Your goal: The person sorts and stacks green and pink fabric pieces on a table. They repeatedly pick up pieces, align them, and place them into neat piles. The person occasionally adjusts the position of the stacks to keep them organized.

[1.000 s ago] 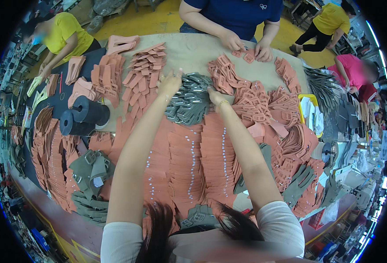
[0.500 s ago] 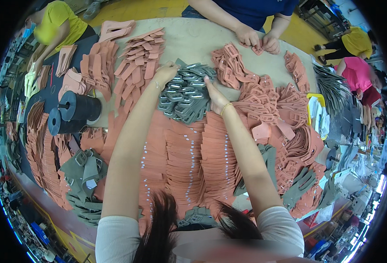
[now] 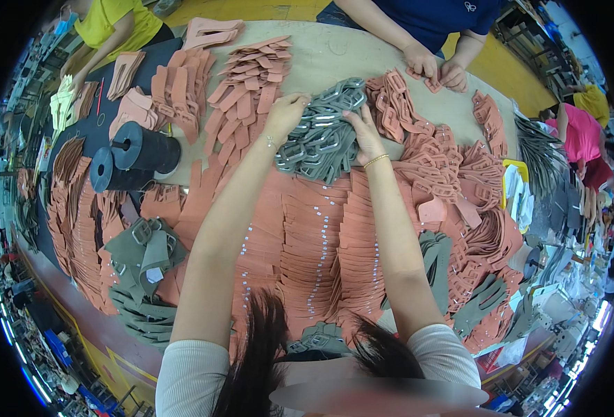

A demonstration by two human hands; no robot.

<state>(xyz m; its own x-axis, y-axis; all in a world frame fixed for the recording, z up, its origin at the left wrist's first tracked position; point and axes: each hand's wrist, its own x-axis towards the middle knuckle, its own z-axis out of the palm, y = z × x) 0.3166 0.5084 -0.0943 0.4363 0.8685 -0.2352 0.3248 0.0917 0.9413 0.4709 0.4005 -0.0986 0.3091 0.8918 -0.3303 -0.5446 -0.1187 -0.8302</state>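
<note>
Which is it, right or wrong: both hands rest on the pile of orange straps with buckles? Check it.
Wrong. In the head view the left hand and right hand rest on the pile of grey straps with buckles; the orange pieces lie around it.

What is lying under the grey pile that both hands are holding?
The grey pile rests on overlapping salmon-coloured strips and partly on the beige table. What lies directly beneath its middle is covered.

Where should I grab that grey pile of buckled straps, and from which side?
Cup the grey strap pile at its two outer edges, left hand and right hand closing inward from above; it is a loose heap, so side pressure probably keeps it together.
</note>
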